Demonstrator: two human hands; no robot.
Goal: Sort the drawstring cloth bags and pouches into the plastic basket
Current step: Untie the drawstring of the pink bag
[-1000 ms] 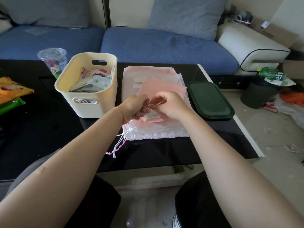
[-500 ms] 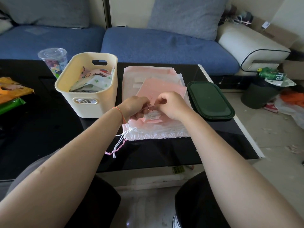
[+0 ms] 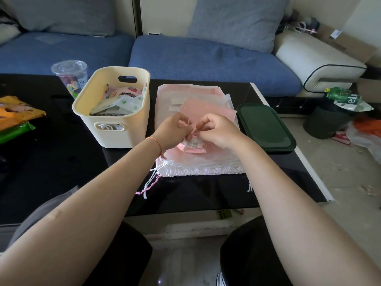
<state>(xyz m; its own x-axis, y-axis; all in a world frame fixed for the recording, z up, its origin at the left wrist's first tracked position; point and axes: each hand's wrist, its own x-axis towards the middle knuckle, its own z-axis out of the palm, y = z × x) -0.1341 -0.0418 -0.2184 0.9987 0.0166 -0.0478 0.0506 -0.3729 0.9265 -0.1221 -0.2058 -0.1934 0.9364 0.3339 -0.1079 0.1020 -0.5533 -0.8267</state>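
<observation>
- While I sit at the black table, my left hand and right hand meet over the pile of pink bags, fingers of both curled in.
- Left hand: fingertips pinch a thin drawstring of the small pink pouch; a red thread band sits on that wrist.
- Right hand: thumb and forefinger pinch the same cord at the pouch's gathered mouth; the exact hold is partly hidden by my knuckles.
- Small pink pouch: bunched at its near end, lying on top of the pile, just beneath both hands.
- Pile of pink bags: flat on the table, ruffled white hem toward me, cords trailing off its left corner.
- Plastic basket: cream, just left of the pile, holding several printed pouches.
- Clear lidded cup: behind the basket's left side.
- Dark green lid: just right of the pile.
- Orange and green packets: far left edge of the table.
- Blue sofa: beyond the table.
</observation>
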